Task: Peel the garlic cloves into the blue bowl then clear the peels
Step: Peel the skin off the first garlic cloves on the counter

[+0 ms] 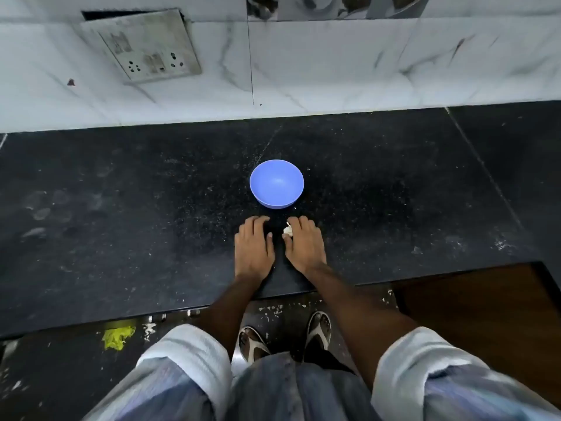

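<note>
Your left hand [254, 245] lay flat, fingers relaxed, holding nothing; your right hand [303, 243] pinched garlic [287, 230], at six o'clock of the blue bowl [276, 183].

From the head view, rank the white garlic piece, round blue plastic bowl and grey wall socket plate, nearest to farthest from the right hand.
1. White garlic piece, at the right hand's thumb side.
2. Round blue plastic bowl, just beyond the fingertips.
3. Grey wall socket plate, far up on the left.

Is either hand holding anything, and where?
The right hand has a small white garlic piece at its thumb and forefinger; the exact hold is unclear. The left hand holds nothing.
</note>
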`<state>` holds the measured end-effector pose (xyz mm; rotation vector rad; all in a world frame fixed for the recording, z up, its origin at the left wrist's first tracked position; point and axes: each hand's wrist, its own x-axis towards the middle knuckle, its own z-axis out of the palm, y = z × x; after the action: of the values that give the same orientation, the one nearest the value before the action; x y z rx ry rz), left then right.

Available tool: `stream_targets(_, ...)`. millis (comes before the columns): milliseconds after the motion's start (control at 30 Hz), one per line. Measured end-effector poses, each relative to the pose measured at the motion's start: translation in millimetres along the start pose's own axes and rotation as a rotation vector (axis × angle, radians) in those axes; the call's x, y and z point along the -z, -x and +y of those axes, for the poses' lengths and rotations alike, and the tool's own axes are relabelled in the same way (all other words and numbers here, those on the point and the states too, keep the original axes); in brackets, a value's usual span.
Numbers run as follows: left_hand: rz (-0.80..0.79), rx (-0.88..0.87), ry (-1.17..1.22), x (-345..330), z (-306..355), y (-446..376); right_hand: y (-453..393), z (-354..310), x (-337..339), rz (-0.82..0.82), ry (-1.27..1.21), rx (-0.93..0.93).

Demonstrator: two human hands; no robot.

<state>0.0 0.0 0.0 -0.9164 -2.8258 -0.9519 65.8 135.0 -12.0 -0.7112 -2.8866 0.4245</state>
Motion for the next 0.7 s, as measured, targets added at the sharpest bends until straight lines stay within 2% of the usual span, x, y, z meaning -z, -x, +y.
stream_targets(133,-0.033,0.206,0.164,-14.6,7.7,-4.4,-6.9,2.3,-1.2,-0.128,-0.025,-0.003)
stream_targets(333,-0.080,0.311,0.397,-27.2,21.1,-6.1,-5.2,13.5,-0.3,-0.079,-0.548,-0.228)
stream_targets(433,-0.093,0.343,0.482,-31.1,29.4,-3.3,1.9,20.4,6.6,-0.104,-0.752,-0.297)
stream_targets(700,-0.137,0.475,0.659,-32.4,33.8,1.1,11.9,31.1,11.1,-0.166,-0.984,-0.337)
